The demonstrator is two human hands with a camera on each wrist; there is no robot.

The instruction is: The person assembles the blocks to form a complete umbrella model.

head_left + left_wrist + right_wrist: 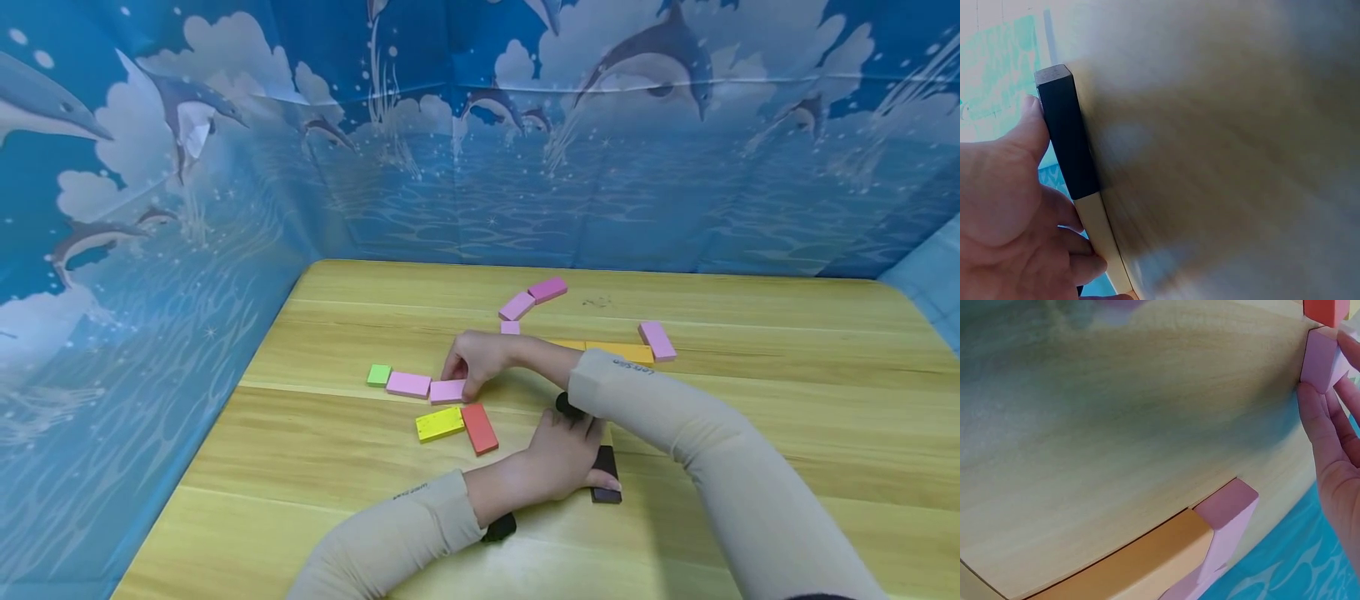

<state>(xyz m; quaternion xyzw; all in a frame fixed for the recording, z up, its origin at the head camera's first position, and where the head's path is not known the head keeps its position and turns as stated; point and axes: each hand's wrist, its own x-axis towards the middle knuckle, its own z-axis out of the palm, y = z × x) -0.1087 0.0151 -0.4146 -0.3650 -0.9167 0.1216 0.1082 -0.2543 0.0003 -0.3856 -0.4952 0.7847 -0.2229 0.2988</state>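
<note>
My right hand [477, 365] pinches a pink block [447, 392] between thumb and fingers, at the right end of a short row on the table. In the right wrist view this pink block [1320, 359] stands near a red block [1327, 309]. My left hand [566, 458] lies alongside a black block [606, 492], its thumb [1036, 128] against the block's side. Its other fingers reach along a pale yellow block [1099, 231] joined end to end with the black one. The fingers all show on one side of these blocks.
A pink block [408, 384] and a green block [379, 375] continue the row leftward. A yellow block [440, 424] touches a red block [480, 429] in front. Farther back are orange blocks [619, 352] and several pink blocks [517, 306]. My right forearm crosses above my left hand.
</note>
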